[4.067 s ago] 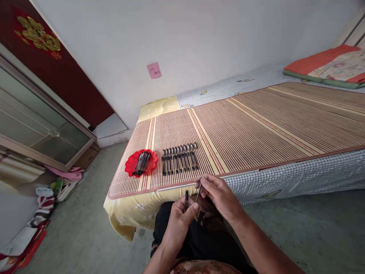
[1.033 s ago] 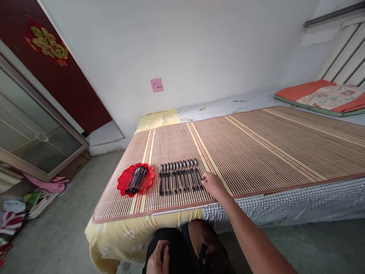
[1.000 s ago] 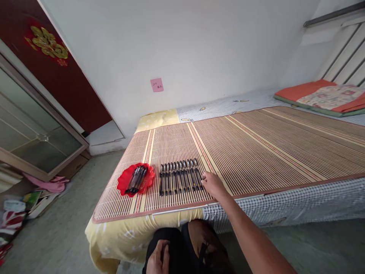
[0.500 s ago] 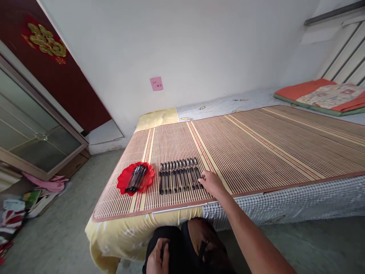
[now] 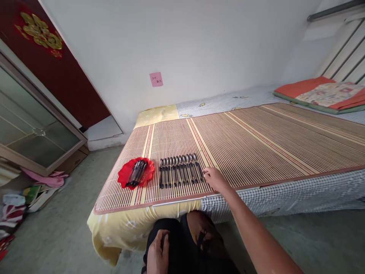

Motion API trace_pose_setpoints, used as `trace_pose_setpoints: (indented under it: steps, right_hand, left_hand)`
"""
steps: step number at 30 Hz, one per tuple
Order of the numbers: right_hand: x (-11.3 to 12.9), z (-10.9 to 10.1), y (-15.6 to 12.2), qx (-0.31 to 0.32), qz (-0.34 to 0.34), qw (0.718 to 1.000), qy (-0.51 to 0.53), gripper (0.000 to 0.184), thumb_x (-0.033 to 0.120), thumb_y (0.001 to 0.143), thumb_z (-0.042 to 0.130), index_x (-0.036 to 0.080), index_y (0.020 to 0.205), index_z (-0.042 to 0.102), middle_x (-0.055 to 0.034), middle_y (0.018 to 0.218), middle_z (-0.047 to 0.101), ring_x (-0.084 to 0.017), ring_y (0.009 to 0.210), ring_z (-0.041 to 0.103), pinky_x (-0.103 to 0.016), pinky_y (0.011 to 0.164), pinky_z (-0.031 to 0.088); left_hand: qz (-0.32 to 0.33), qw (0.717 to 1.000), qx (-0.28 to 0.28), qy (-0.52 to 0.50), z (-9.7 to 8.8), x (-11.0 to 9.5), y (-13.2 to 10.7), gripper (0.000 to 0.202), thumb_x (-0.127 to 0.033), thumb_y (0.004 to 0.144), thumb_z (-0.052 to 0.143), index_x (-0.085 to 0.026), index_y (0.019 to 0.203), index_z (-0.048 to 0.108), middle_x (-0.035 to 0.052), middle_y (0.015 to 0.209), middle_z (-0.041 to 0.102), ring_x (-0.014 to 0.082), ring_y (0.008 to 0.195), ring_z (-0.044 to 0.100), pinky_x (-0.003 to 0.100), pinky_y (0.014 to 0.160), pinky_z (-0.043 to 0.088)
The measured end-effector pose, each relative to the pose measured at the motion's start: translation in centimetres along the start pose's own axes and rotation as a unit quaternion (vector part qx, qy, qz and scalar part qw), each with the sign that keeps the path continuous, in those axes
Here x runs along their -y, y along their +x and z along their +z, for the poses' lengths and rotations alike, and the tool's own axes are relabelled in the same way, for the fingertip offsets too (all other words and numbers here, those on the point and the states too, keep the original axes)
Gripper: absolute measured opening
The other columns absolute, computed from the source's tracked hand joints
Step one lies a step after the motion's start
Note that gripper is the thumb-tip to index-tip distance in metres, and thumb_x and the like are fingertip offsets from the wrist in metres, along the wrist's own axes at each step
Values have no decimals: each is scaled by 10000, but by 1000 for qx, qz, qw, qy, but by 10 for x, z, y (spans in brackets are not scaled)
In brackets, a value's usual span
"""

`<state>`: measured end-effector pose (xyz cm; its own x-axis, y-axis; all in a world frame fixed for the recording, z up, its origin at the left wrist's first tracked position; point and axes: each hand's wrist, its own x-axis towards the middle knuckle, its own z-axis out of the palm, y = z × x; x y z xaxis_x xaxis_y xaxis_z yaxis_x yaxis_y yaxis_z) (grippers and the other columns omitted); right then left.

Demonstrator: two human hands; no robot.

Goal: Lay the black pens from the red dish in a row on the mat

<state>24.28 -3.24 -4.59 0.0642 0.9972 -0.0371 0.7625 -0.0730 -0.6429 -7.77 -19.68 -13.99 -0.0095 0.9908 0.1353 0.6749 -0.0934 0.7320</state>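
Note:
Several black pens with clear barrels lie side by side in a row on the striped bamboo mat. My right hand is at the right end of this row, its loosely bent fingers beside the lower end of the last pen. Nothing shows between those fingers. To the left of the row, a red scalloped plate holds a bundle of similar pens. My left hand rests on my dark-clothed thigh, fingers lying loosely with no object in them.
The mat covers a bed with a yellow and checked sheet. Folded orange and floral bedding sits at the far right. A pink note is stuck on the wall. On the left are a glass-panelled door and clothes on the floor.
My right hand has shifted slightly right, away from the last pen, which stays in the row. My left hand remains on my thigh. The view has tipped down a little.

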Motion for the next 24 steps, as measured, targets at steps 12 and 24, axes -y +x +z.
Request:
trace_pose_setpoints:
  steps: [12,24]
  right_hand:
    - [0,10,-5,2,-14,999,-43,355,163,885,607,109,1224,696,-129,1097,721,-224,1030,662,-286,894,453]
    - [9,6,-14,25,7,999,-21,413,199,940,558,132,1341,633,-138,1087,720,-216,932,678,-270,750,466]
  left_hand:
    - [-10,1000,3,-13,-1,-1,-1,387,-521,958,446,-223,927,692,64,809,757,239,720,721,323,713,588]
    - [-16,1000,13,-8,-3,-6,-1,391,-507,975,424,-216,938,682,68,818,745,234,739,715,312,695,571]
